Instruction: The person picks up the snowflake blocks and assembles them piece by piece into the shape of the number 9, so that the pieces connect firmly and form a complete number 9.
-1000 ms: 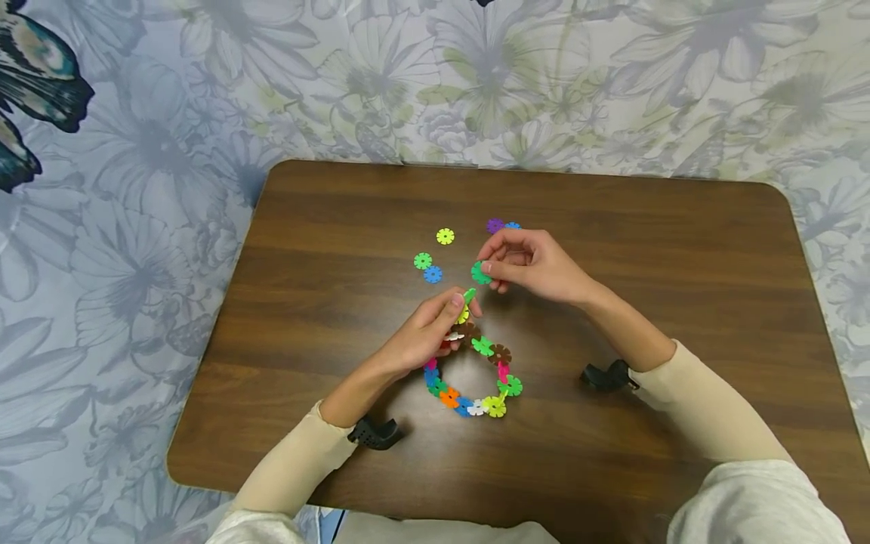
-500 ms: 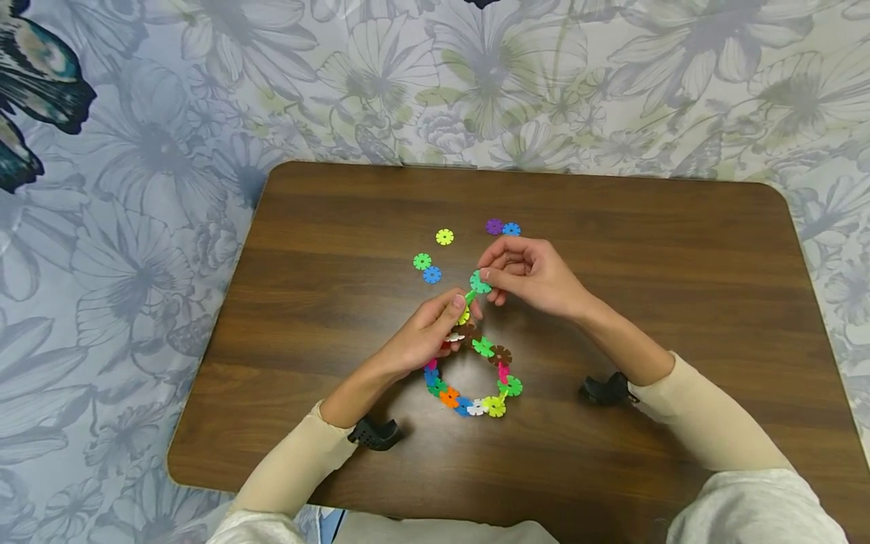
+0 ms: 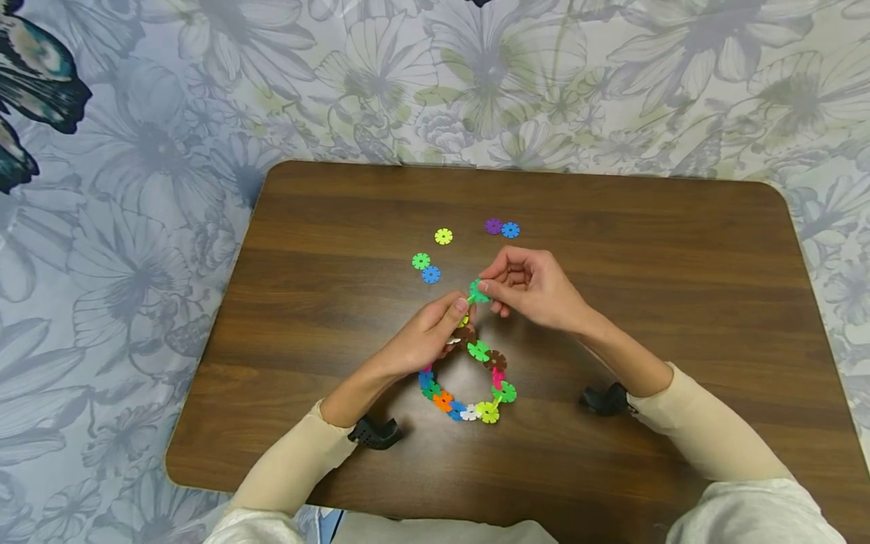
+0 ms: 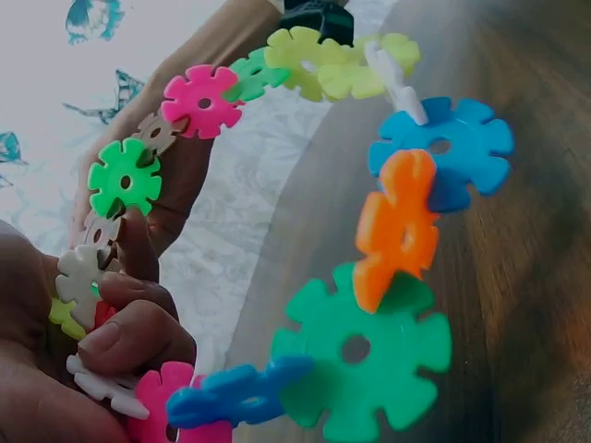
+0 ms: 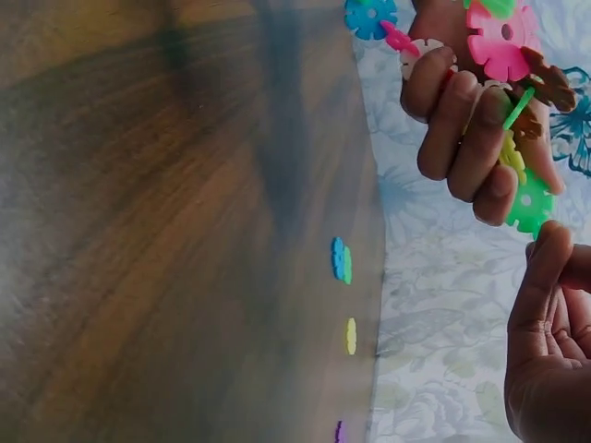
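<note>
My left hand [image 3: 424, 336] pinches a light green notched flower disc [image 5: 526, 201] at the end of a chain of interlocking discs. Below that hand the chain hangs in a loop, with an orange disc [image 3: 443, 401] and a yellow one [image 3: 488, 412] at its bottom. Between right thumb and fingers, my right hand [image 3: 537, 291] holds a darker green flower disc [image 3: 479, 292]. Its edge meets the light green disc; how deep the slots engage is hidden. In the left wrist view, a large green disc [image 4: 416, 378] and a blue disc [image 4: 489, 152] belong to the loop.
Loose discs lie on the brown table [image 3: 680, 302] beyond my hands: yellow [image 3: 444, 236], green [image 3: 421, 261], blue [image 3: 431, 274], purple [image 3: 493, 226] and another blue disc [image 3: 510, 230]. Behind the table's far edge is flower-patterned covering [image 3: 381, 83].
My right hand has come down toward the left hand, bringing the darker green disc from apart to touching the light green one. The hanging loop has shifted slightly left and down.
</note>
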{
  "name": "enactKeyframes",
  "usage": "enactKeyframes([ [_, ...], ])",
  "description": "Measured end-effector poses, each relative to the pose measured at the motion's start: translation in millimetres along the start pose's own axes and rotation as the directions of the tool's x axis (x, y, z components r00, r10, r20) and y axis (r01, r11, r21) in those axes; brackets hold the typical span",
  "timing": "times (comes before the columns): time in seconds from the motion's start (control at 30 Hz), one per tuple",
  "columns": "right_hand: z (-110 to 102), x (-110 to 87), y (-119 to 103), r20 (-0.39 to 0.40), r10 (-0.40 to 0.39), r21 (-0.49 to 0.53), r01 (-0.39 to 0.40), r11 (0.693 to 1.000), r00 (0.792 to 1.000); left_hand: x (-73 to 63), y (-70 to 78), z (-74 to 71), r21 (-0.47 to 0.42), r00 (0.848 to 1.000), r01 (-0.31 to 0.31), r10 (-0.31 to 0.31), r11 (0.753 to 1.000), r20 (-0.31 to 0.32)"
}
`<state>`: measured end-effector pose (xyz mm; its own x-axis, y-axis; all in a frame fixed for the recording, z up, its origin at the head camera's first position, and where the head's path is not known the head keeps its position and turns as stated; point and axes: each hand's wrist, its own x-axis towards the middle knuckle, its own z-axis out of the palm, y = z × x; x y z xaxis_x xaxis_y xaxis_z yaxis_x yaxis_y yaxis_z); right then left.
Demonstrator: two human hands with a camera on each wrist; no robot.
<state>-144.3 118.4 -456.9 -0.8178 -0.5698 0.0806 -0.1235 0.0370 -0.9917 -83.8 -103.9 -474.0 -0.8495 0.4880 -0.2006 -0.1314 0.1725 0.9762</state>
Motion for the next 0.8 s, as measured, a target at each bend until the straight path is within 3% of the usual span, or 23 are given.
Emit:
enactKeyframes([
  [0.17, -2.3, -3.8, 2.9, 0.035, 0.025, 0.054, -0.027, 0.998, 0.999, 0.9, -0.7, 0.4, 0.038, 1.0, 0.0, -0.001, 0.999, 0.022],
  [0.43, -9.1, -11.0, 9.4, 0.1, 0.075, 0.107, -0.086, 0.991, 0.992, 3.3, -2.0, 2.1, 0.157, 0.995, -0.054, 0.04, 0.986, 0.087],
  [0.8, 0.9, -19.6, 14.7, -0.028, 0.061, 0.191, -0.054, 0.98, 0.998, 8.9, -1.3, 3.8, 0.162, 0.996, -0.071, 0.06, 0.984, 0.07],
])
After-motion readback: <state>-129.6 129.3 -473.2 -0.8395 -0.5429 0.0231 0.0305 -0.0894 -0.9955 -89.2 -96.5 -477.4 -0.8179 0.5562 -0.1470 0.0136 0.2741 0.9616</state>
